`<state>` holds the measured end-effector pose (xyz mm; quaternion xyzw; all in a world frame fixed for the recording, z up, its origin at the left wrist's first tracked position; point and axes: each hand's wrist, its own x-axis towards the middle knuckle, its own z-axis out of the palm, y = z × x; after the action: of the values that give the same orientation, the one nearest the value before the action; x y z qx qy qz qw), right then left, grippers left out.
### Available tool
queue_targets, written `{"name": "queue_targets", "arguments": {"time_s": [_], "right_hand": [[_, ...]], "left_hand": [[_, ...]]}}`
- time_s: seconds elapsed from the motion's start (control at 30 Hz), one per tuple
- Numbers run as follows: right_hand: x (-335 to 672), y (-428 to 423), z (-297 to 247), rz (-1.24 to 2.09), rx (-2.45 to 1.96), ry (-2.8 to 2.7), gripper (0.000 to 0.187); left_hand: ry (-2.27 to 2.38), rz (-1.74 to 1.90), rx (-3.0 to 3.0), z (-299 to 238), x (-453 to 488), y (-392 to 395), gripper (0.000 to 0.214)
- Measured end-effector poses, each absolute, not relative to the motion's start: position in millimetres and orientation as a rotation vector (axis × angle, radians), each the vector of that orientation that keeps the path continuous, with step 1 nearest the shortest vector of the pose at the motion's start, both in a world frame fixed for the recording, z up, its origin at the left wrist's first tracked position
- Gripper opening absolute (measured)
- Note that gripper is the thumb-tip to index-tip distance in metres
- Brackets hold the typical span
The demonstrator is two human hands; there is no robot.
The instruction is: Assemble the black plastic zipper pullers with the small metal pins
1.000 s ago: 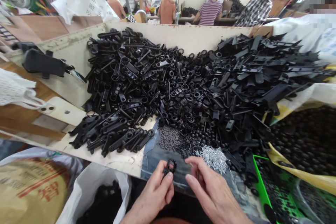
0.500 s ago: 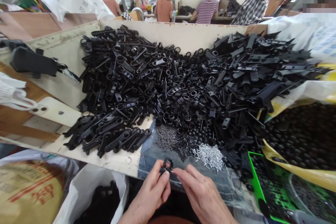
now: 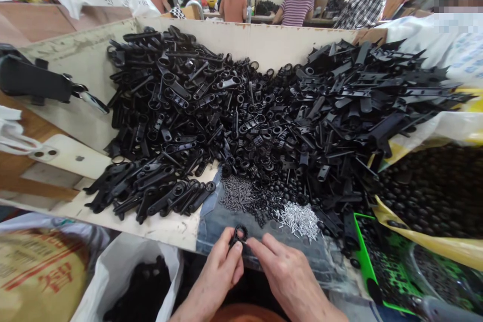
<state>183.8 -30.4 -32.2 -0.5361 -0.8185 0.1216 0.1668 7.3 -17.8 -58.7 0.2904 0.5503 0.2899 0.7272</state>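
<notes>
My left hand (image 3: 223, 260) pinches a black plastic part with a round ring end (image 3: 240, 231) between thumb and forefinger, ring upward, just off the bench's front edge. Against the right side of that part, the fingertips of my right hand (image 3: 286, 267) press together. A tiny silvery pin (image 3: 246, 242) shows at those fingertips, mostly hidden. Right behind my hands, a dark cloth (image 3: 215, 229) carries a heap of silver pins (image 3: 300, 220), grey small screws (image 3: 237, 194) and small black pieces (image 3: 262, 209).
Black ring-ended levers (image 3: 177, 95) and flat black pieces (image 3: 362, 80) fill the bin. More levers (image 3: 177, 196) lie in rows at left, near a phone (image 3: 75, 158). A green tray (image 3: 364, 261), a sack of black balls (image 3: 430, 191) and a white sack (image 3: 101, 282) flank me. Several people sit beyond.
Both hands stay at the ring-ended part, with the right fingertips a little closer against it. The view has shifted slightly; the piles look the same.
</notes>
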Motion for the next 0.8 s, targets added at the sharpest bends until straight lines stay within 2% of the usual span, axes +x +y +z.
{"name": "queue_targets", "arguments": {"time_s": [0.2,0.3,0.4,0.53,0.6,0.7,0.8], "right_hand": [[179,-26,-30,0.159,-1.521,-2.464,0.039],[172,-27,-23,0.05,-1.475,-2.579,0.035],[159,-28,-17,-0.007,-1.49,-2.656,0.027],[146,-26,-18,-0.055,-1.566,-2.656,0.03],[148,-25,-16,0.043,-1.629,-2.635,0.023],[165,-26,-5,0.371,-1.714,-2.5,0.015],[197,-20,13,0.558,-1.743,-2.128,0.017]], "left_hand": [[1.333,0.719,0.589,-68,15,-20,0.052],[1.275,0.725,0.635,-64,17,-18,0.048],[1.297,0.755,0.587,-58,20,-15,0.053],[1.366,0.788,0.589,-54,26,-13,0.054],[1.376,0.795,0.606,-54,27,-12,0.052],[1.393,0.812,0.582,-49,24,-7,0.052],[1.435,0.843,0.503,-36,16,-1,0.049]]}}
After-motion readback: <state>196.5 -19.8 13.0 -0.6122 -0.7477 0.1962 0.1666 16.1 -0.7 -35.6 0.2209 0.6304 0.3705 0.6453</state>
